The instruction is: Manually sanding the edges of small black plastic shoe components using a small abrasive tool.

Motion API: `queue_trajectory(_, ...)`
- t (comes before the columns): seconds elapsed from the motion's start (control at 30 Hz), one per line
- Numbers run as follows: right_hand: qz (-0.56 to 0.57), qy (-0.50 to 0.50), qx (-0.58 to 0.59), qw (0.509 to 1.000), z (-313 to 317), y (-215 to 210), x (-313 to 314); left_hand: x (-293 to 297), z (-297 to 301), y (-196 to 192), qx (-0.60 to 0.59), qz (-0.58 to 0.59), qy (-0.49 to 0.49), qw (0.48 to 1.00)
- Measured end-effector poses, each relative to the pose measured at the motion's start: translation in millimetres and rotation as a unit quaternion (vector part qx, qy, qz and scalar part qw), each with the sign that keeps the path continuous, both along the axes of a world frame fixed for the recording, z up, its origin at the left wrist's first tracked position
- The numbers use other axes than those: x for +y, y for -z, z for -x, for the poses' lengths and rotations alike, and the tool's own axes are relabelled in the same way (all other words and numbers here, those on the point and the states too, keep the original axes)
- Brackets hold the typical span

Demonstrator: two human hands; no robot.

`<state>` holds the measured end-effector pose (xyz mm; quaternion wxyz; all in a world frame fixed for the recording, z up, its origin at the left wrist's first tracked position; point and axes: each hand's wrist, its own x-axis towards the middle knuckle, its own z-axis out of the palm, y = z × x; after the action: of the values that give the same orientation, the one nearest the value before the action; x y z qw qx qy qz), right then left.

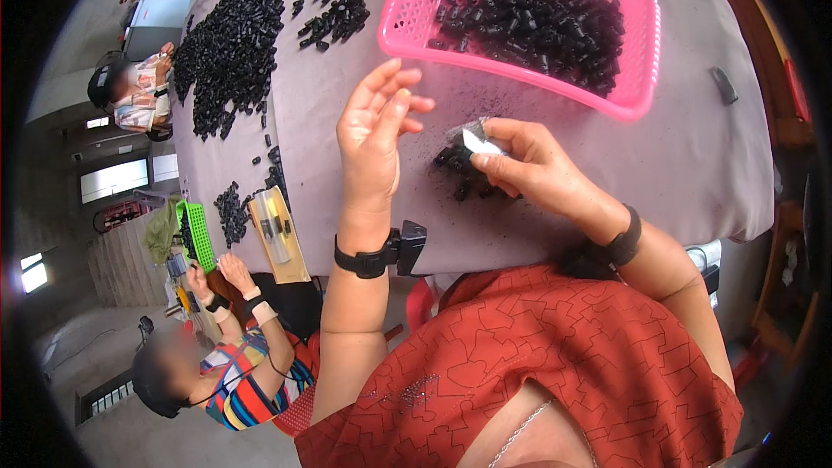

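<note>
My right hand (542,165) is closed in a pinch on a small flat white piece (482,144) with a shiny, pale surface; its exact kind I cannot make out. Right below it lies a small heap of short black tubular parts (451,159), partly hidden by the fingers. Fine black crumbs (451,184) are scattered around this heap on the grey cloth. To the left, my left hand (374,126) is raised over the table, its fingers loosely bent and apart, with nothing visible in them. The tip of one of its fingers looks yellowish.
Beyond my hands stands a pink plastic basket (520,78) of black parts. A large pile of black parts (230,52) covers the left of the table. A dark curved piece (724,86) lies at right. Co-workers sit along the left side, near a green basket (201,234) and a tan tray (282,247).
</note>
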<state>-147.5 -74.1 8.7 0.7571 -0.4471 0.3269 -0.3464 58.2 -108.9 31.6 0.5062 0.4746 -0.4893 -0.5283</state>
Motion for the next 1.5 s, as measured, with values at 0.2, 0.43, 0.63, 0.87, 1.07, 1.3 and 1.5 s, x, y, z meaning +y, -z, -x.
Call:
queue_trajectory(0.2, 0.007, 0.092, -0.032, 0.995, -2, 4, -5, 28, -12, 27, -0.215, -0.043, 0.009, 0.976)
queue_trajectory(0.43, 0.010, 0.112, -0.023, 0.993, -1, 2, -4, 25, 6, 24, -0.364, 0.049, 0.064, 0.928)
queue_trajectory(0.63, 0.015, 0.098, -0.023, 0.995, 0, 3, -4, 23, 15, 25, -0.442, 0.061, 0.121, 0.887)
queue_trajectory(0.87, 0.026, 0.078, -0.011, 0.997, 0, 2, -3, 33, 2, 31, -0.362, 0.027, 0.064, 0.930)
queue_trajectory(1.07, 0.048, 0.025, 0.007, 0.999, 0, 0, 0, 48, -12, 17, 0.129, -0.168, 0.023, 0.977)
queue_trajectory(1.3, 0.070, -0.040, -0.030, 0.996, -2, -3, 6, 65, 1, 17, 0.309, -0.225, 0.020, 0.924)
queue_trajectory(1.5, 0.054, -0.088, -0.059, 0.993, -3, -5, 7, 66, 10, 19, 0.277, -0.223, 0.025, 0.934)
